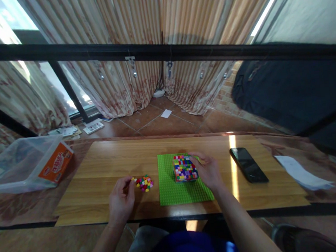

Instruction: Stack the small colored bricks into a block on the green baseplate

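Note:
A green baseplate (173, 190) lies on the wooden table (106, 162), and a multicoloured block of small bricks (184, 167) stands on it. My right hand (208, 170) rests against the block's right side, fingers curled around its edge. A small pile of loose coloured bricks (144, 183) sits left of the baseplate. My left hand (121, 198) is just left of that pile, fingers pinched together at a small brick near its edge.
A black phone (248, 164) lies right of the baseplate. A white paper (303, 173) lies at the far right. A clear plastic bin with an orange box (55, 165) sits at the left. A black rail (161, 50) and curtains stand beyond the table.

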Demonstrator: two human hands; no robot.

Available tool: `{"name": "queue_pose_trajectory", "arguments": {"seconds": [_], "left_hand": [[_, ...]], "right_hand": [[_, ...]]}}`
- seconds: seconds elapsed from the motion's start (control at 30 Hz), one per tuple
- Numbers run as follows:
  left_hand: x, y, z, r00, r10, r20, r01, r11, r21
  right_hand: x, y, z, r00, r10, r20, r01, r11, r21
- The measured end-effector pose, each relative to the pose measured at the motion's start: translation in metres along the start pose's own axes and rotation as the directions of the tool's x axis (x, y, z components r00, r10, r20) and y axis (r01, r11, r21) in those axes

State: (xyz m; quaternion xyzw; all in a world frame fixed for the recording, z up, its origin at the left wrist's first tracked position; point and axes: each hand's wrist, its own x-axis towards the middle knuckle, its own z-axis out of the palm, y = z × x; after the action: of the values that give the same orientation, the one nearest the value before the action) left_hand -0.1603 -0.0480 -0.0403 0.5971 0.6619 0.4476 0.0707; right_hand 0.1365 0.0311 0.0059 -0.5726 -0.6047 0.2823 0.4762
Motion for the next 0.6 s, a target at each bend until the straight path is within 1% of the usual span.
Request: {"name": "queue_pose_trajectory", "arguments": {"seconds": [0.1, 0.2, 0.3, 0.47, 0.6], "left_hand": [[-0.002, -0.004, 0.002, 1.000, -0.002, -0.007, 0.002, 1.000, -0.024], [-0.002, -0.005, 0.002, 0.999, -0.044, -0.017, 0.043, 0.998, -0.054], [-0.001, -0.005, 0.002, 0.997, -0.070, -0.020, 0.069, 0.995, -0.067], [0.000, -0.004, 0.001, 0.998, -0.066, -0.013, 0.065, 0.996, -0.062], [0.000, -0.003, 0.002, 0.998, -0.056, 0.003, 0.056, 0.996, -0.067]], "right_hand": [[0.010, 0.009, 0.006, 0.999, 0.044, 0.030, -0.046, 0.996, 0.076], [0.016, 0.014, 0.011, 0.987, 0.134, 0.086, -0.149, 0.969, 0.196], [0.017, 0.016, 0.014, 0.966, 0.212, 0.147, -0.246, 0.929, 0.278], [0.017, 0.015, 0.013, 0.917, 0.315, 0.245, -0.385, 0.861, 0.331], [0.019, 0.011, 0.011, 0.888, 0.356, 0.291, -0.445, 0.823, 0.352]]}}
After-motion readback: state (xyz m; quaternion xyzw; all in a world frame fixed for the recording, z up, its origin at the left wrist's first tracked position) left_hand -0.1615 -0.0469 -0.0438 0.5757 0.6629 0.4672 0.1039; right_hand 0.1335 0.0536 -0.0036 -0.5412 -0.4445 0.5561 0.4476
